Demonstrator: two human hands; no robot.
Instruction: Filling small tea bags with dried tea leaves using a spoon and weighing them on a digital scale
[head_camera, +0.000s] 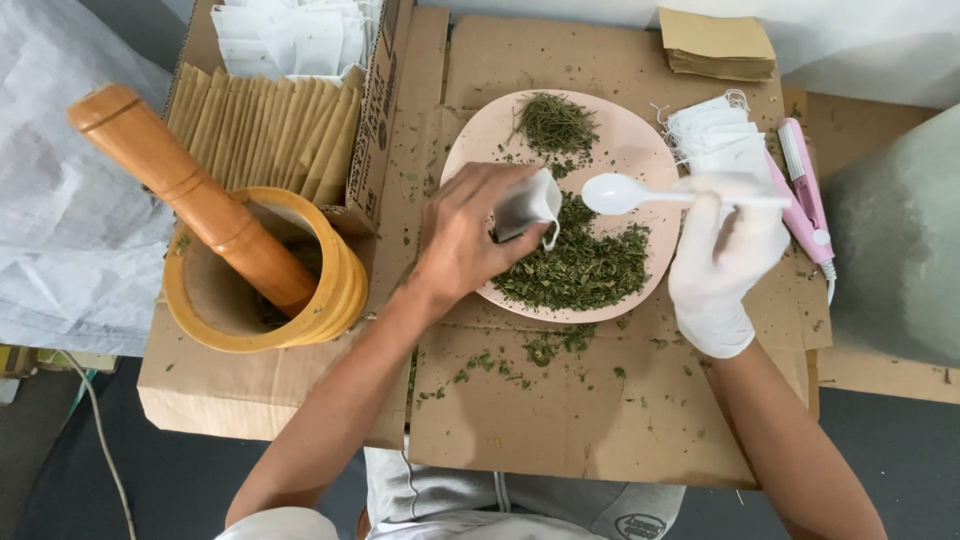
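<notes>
- Centrally, a round pale-pink plate (640, 140) sits on a flattened brown cardboard surface (560, 400), carrying a heap of dried green leaf flakes (585, 265), coarse and crumbly.
- Bare left hand (470, 235): its fingers are pinched together on a small white filter bag (530, 205), soft and papery, held at the heap's edge.
- Right hand (720, 265), in a smooth white glove: fingers closed round the handle of a white plastic spoon (620, 192), its bowl over the plate beside the bag.
- At left, a turned wooden mortar (335, 290) with a ribbed wall holds a long wooden pestle (180, 180), leaning.
- Behind it, an open cardboard box (375, 110) holds upright tan paper envelopes (265, 125) and white sachets (295, 35).
- Right of the plate: a stack of white string-tagged bags (715, 130), a slim pink sealing tool (805, 195), and flat tan envelopes (715, 45) at top.
</notes>
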